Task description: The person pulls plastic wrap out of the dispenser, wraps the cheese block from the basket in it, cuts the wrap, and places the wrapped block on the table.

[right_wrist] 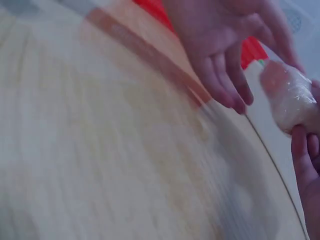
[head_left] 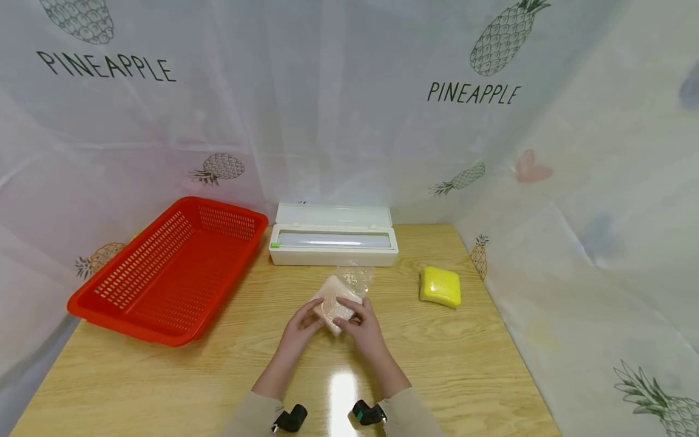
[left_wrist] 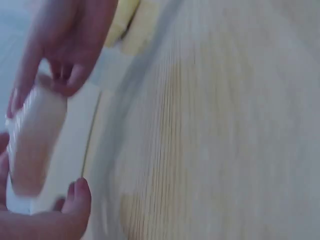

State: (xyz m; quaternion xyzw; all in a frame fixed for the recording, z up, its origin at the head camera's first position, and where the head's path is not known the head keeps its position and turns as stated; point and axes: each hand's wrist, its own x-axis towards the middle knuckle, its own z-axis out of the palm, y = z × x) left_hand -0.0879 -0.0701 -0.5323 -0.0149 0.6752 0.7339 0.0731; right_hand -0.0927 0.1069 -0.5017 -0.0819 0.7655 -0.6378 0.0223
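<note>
Both hands hold a pale pinkish-white, square block in clear plastic film point(head_left: 333, 303) just above the table, in front of the film box. My left hand point(head_left: 300, 325) has its fingertips at the block's left side; in the left wrist view its thumb point(left_wrist: 77, 205) stands a little apart from the block. At the other side my right hand point(head_left: 366, 331) grips the block between thumb and fingers. Loose clear film point(head_left: 357, 279) sticks out beyond the block's far right edge. The block's underside is hidden in the head view.
A white film box point(head_left: 333, 258) with a raised lid stands at the back, its film roll point(head_left: 333, 240) showing. To the left is a red plastic basket point(head_left: 180, 267). A yellow, shiny film-wrapped block point(head_left: 440, 286) lies to the right. Printed curtains point(head_left: 349, 121) hang around the wooden table point(head_left: 464, 364).
</note>
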